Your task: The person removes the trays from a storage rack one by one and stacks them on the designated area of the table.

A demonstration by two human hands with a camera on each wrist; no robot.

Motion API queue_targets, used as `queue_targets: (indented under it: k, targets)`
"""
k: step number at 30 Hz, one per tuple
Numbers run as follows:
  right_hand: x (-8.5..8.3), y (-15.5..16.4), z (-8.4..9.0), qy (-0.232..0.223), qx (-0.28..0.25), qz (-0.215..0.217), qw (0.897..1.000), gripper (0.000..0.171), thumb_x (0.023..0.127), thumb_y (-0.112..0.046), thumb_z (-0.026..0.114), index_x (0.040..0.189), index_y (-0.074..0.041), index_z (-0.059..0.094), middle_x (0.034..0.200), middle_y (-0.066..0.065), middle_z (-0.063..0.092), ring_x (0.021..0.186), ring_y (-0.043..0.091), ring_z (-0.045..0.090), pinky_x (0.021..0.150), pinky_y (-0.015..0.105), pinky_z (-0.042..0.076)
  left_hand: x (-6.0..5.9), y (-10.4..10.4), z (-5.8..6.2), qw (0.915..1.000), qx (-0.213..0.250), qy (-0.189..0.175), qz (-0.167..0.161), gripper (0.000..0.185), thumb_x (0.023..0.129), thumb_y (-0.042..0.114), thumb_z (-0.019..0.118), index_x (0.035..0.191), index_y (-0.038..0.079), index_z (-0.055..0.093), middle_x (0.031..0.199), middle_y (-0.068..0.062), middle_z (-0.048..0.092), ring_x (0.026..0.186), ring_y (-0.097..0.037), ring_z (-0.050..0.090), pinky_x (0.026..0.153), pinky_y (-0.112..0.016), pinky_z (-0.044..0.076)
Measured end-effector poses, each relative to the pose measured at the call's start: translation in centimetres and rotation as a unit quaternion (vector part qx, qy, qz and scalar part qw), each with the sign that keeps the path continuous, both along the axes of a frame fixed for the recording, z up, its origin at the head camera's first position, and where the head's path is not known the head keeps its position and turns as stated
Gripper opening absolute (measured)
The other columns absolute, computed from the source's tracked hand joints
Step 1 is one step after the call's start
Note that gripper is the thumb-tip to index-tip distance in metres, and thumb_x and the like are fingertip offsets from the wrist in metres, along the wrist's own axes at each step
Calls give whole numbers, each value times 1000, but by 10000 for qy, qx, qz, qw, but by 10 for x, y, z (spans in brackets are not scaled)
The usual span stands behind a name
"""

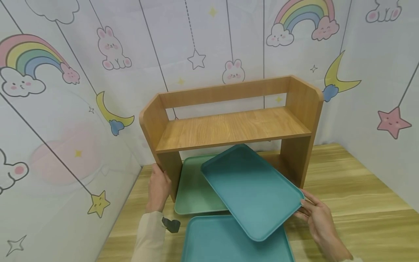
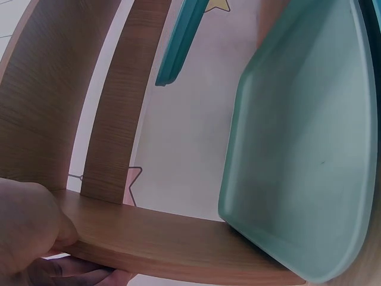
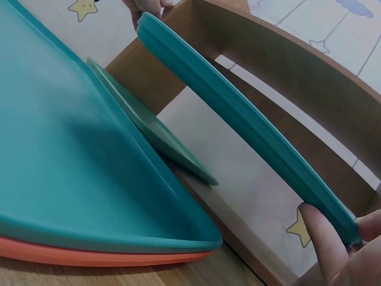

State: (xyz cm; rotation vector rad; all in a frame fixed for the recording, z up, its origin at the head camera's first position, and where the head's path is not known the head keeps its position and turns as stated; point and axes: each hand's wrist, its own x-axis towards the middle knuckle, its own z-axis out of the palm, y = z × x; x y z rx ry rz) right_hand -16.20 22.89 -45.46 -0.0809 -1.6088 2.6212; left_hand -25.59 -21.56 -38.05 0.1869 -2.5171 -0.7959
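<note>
A wooden desktop shelf stands on the wooden table. My left hand grips the shelf's left side panel near its base. My right hand pinches the right corner of a teal tray, held tilted above the table with its far end under the shelf. A light green tray lies flat under the shelf. Another teal tray lies near the front edge, stacked on an orange tray.
Wallpapered walls with rainbows, rabbits and stars enclose the table at the left, back and right. The shelf's upper board holds nothing. Bare table shows to the right of the shelf.
</note>
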Motion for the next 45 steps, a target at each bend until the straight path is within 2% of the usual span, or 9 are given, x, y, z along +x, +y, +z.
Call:
queue_targets:
  k: [7, 26, 31, 40, 45]
  targets:
    - [0, 0, -2, 55, 0, 30, 10000, 29, 98, -7, 51, 108, -29, 67, 96, -4, 72, 82, 13, 70, 70, 28, 57, 0, 1, 1, 9999, 69, -107, 10, 28, 100, 9, 36, 123, -7, 34, 116, -35, 55, 101, -49, 60, 80, -56, 49]
    - [-6, -3, -4, 284, 255, 336, 9987, 33, 98, -4, 49, 108, -30, 68, 98, -5, 72, 82, 13, 70, 69, 28, 57, 1, 0, 2, 10000, -34, 3, 31, 27, 99, 8, 37, 121, -8, 35, 113, -37, 56, 98, -50, 60, 78, -57, 49]
    - [-6, -5, -5, 104, 506, 335, 9981, 33, 98, -6, 50, 106, -33, 67, 96, -7, 71, 83, 11, 70, 69, 28, 57, 1, 0, 2, 10000, -23, 2, 52, 28, 99, 9, 37, 121, -8, 35, 113, -36, 56, 98, -51, 60, 78, -57, 49]
    - [-6, -6, -5, -100, 773, 454, 9959, 28, 98, -11, 50, 116, -27, 65, 98, -7, 71, 86, 12, 70, 71, 28, 57, 0, -2, -1, 9999, -84, 107, 44, 25, 98, 9, 39, 117, -8, 35, 106, -36, 57, 94, -52, 60, 76, -58, 47]
    - [-7, -5, -5, -292, 894, 492, 9944, 27, 98, -14, 51, 115, -30, 65, 98, -8, 71, 86, 11, 69, 71, 28, 56, 0, -2, -1, 9999, -84, 74, 25, 26, 98, 9, 38, 118, -8, 35, 107, -37, 57, 94, -51, 60, 75, -58, 48]
